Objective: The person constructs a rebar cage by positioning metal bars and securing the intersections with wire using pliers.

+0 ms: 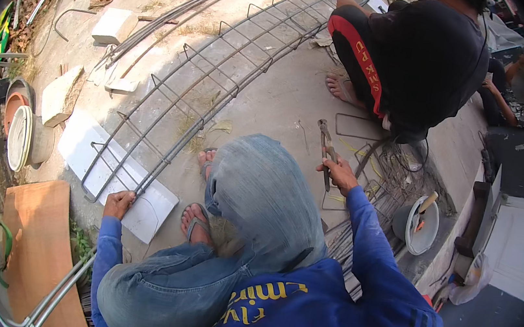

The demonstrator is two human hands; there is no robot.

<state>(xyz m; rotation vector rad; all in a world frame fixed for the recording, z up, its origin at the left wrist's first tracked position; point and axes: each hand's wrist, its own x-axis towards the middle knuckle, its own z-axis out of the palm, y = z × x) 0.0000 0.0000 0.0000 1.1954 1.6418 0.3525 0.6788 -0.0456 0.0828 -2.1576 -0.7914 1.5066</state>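
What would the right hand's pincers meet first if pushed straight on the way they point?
The right hand holds pincers pointing up-picture. Bare concrete ground lies ahead first; the squatting person's foot sits farther on, roughly in line. Depth is unclear.

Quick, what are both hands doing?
Left hand: closed on the rebar cage end.
Right hand: closed on the pincers.

No screens or signs showing. Only pkg-like thing I'm seeing: a white plastic bag point(471, 281), crumpled and slumping low on my far right, sitting by the wall edge, just beyond the grey bucket point(416, 225).
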